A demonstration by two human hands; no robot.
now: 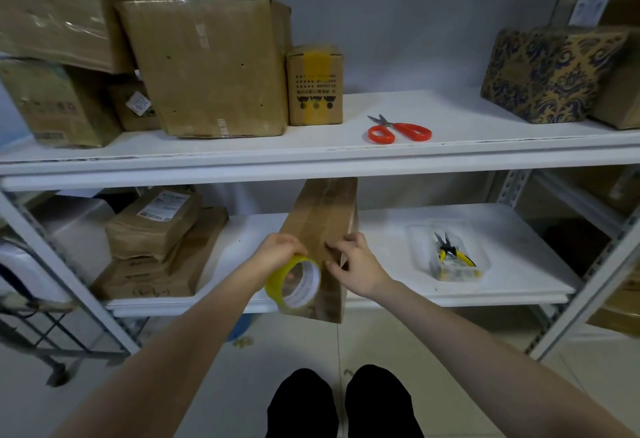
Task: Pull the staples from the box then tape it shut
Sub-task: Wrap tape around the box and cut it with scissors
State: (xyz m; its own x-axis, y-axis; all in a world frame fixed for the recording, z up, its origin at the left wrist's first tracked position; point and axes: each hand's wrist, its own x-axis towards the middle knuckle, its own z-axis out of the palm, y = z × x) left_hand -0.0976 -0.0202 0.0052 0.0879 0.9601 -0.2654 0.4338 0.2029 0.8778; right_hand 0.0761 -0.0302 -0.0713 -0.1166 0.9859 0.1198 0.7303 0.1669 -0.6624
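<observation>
A long brown cardboard box [323, 219] lies on the lower white shelf [398, 285], its near end sticking out past the shelf's front edge. A strip of clear tape runs along its top. My left hand [278, 250] grips a yellow roll of tape [294, 281] held against the box's near left side. My right hand [356, 264] rests on the box's top right edge, fingers pinched on the tape strip next to the roll. Yellow-handled pliers [450, 254] lie in a clear tray [448, 250] to the right.
Red scissors [398, 131] lie on the upper shelf [311, 157], among several cardboard boxes [211, 67] and a patterned box [547, 74]. Padded parcels [156, 229] are stacked at the lower left. A wire cart [38, 326] stands at far left. Metal uprights frame both sides.
</observation>
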